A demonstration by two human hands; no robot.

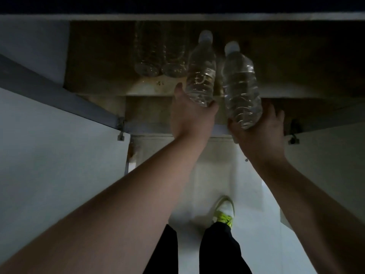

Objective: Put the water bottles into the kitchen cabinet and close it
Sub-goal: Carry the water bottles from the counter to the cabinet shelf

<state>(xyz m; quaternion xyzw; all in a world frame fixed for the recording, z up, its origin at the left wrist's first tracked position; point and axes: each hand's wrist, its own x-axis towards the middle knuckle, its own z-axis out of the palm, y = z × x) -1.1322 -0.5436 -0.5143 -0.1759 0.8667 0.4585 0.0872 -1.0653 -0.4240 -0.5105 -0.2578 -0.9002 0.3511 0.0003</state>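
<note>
My left hand (192, 117) grips the base of a clear water bottle (201, 70) with a white cap, its top reaching into the open cabinet. My right hand (258, 133) grips the bottom of a second clear bottle (240, 84) beside it, cap pointing the same way. Both bottles hang over the cabinet's front edge. Two more bottles (158, 54) stand on the dark cabinet shelf (102, 84), left of the one in my left hand.
The left cabinet door (49, 139) stands open, hinged at a metal hinge (120, 123). The right door (325, 151) is open too, with its hinge (294, 131). Below are a pale floor, my dark trousers and a shoe with yellow laces (224, 212).
</note>
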